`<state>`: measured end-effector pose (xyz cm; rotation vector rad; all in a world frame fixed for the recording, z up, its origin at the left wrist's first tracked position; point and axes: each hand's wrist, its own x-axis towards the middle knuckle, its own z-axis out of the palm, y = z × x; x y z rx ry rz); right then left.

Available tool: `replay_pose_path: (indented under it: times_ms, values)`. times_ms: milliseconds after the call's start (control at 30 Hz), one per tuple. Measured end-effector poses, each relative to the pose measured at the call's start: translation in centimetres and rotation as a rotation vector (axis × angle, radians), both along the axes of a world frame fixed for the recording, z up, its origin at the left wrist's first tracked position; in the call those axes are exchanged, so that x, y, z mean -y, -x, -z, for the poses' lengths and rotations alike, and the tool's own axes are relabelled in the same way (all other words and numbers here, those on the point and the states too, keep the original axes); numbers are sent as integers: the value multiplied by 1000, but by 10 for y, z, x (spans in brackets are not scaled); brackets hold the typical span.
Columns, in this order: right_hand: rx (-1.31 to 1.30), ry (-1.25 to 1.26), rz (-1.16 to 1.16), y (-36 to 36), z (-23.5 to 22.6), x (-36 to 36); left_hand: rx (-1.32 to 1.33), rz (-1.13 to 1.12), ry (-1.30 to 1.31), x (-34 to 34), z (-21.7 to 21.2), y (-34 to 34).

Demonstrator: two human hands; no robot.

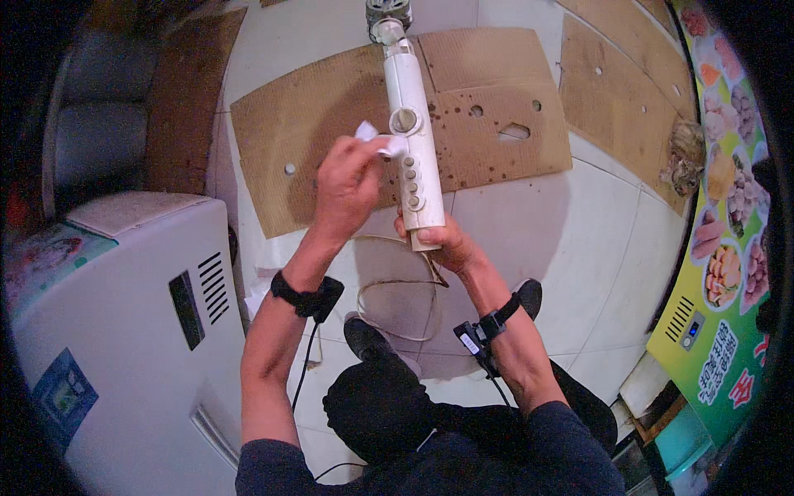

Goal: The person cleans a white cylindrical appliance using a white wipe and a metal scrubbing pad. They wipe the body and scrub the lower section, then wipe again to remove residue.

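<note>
The white control column [401,81] of what looks like a stand fan extends away from me, a round dial [404,121] and several small round buttons [411,182] along its face. At its far end sits a grey motor-like head [389,11]. My right hand [447,242] is wrapped round the short pole at the near end. Pinched in the fingers of my left hand [349,183] is a crumpled white tissue or cloth [389,145], which meets the column's left side between dial and buttons. A pale cord [361,291] loops down to the floor below the column.
Flattened cardboard [318,124] with holes and dark spots lies on the tiled floor [608,194] under the column. A white cabinet-like appliance [149,281] stands at my left. Along the right runs a green-yellow panel with food pictures [718,248]. More cardboard [616,70] lies far right.
</note>
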<state>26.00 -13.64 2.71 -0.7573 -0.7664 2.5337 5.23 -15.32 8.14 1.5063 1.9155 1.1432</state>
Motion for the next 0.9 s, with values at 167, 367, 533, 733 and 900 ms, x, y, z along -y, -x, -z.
replay_pose_path:
  times_ms: [167,367,533,733,900]
  values:
    - [19,5,-3,0,0,-2,-202,249,-187,-9,-3,-14]
    - [24,60,50,1,2,6,-290,295,-31,16,-11,-16]
    - [53,46,27,-1,1,1,-231,382,-159,42,-21,-17]
    - [67,-192,-173,8,-2,-19,-23,63,-49,48,-2,3]
    - [153,72,39,31,-18,-30,68,43,-63,46,-4,-9]
